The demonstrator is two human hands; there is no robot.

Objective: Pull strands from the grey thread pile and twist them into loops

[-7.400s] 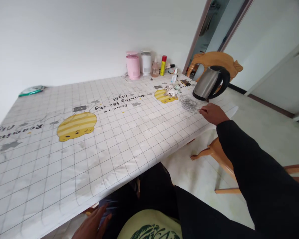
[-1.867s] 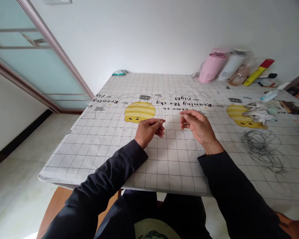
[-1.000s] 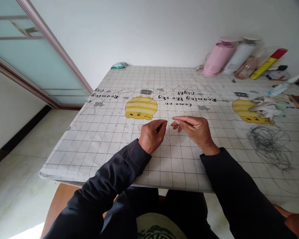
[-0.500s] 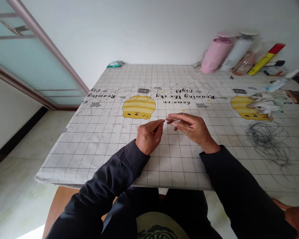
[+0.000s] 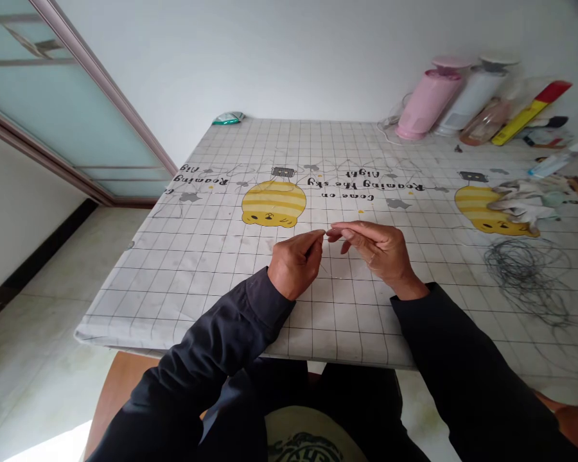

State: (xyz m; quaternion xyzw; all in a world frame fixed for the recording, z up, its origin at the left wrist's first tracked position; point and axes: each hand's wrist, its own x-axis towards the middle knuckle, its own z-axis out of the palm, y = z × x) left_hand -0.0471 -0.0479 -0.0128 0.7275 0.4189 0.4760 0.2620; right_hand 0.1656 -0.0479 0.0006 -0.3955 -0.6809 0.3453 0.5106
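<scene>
Over the near middle of the table, my left hand (image 5: 296, 264) is closed in a pinch, thumb pressed against the index finger. A fine, hair-thin clear strand (image 5: 338, 277) shows faintly below the fingertips; whether it is thread or wire I cannot tell. My right hand (image 5: 383, 254) reaches in from the right with its thumb and index tips nearly together, almost touching the left fingertips. The strand seems to run between both hands, though its ends are hidden by the fingers.
A checked tablecloth (image 5: 212, 269) covers the table. To the right lies a tangled heap of dark thin wire (image 5: 525, 276), with a crumpled cloth (image 5: 525, 202) behind it. A pink cylinder (image 5: 428, 106), a white cylinder (image 5: 472, 99) and a yellow-red box (image 5: 530, 114) stand at the back right.
My right thumb and index finger have drawn closer together, and the hands have come nearer each other. The strand's loop shows less. The view has shifted slightly.
</scene>
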